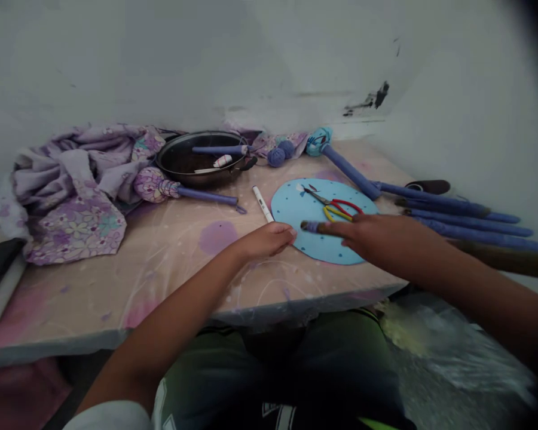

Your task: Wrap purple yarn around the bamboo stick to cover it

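My right hand [376, 239] grips a wooden stick [502, 258] whose near end has blue-purple yarn [312, 227] wound around it. Fingers pinched together, my left hand [271, 239] is just left of that wrapped end; whatever lies between its fingertips is too small to make out. Beneath the stick's tip is a round light-blue board [291, 203] with dark dots. Scissors [336, 206] with red and yellow handles rest on the board. A white marker [262, 203] lies beside it, close to my left hand.
Several yarn-wrapped sticks [479, 224] lie at the right. Behind are two yarn balls [277, 157], a dark pan [174, 170] holding a wrapped stick, and a stick with a blue cloth-covered head [319, 141]. Floral cloth [76, 197] and a floral-headed stick [152, 184] are at left.
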Motion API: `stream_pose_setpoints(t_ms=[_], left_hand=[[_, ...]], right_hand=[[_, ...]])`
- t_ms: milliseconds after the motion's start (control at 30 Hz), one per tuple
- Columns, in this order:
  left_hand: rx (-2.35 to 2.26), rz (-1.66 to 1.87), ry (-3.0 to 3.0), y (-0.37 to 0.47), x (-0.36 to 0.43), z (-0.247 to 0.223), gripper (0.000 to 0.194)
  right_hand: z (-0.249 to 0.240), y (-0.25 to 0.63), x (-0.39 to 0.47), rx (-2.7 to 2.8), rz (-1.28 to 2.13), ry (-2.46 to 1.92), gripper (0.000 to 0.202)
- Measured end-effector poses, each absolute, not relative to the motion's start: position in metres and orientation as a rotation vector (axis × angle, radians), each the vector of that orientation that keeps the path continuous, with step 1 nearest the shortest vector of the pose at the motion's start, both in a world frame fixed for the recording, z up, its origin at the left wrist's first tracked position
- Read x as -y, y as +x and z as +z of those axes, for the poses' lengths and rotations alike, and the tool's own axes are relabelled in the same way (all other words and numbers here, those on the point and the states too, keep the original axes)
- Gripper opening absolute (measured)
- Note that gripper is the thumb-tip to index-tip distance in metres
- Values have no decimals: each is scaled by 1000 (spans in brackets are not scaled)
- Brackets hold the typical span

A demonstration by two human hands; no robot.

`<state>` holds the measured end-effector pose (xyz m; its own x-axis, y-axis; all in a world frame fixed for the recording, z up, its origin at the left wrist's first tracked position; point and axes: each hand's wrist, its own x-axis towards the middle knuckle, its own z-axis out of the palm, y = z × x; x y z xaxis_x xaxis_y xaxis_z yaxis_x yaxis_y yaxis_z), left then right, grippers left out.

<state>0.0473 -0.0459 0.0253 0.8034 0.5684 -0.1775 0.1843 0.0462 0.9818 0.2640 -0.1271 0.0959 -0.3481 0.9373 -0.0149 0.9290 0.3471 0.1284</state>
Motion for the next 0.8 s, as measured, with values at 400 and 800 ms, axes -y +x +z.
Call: stream_pose_setpoints(t_ms=[400,800], left_hand=[[-541,584,1258,46,30,10,29],[-932,347,2514,54,33,13,31]], right_hand=[[96,269,96,-2846,-683,1512,44],[106,261,92,-2575,-436,1346,36]])
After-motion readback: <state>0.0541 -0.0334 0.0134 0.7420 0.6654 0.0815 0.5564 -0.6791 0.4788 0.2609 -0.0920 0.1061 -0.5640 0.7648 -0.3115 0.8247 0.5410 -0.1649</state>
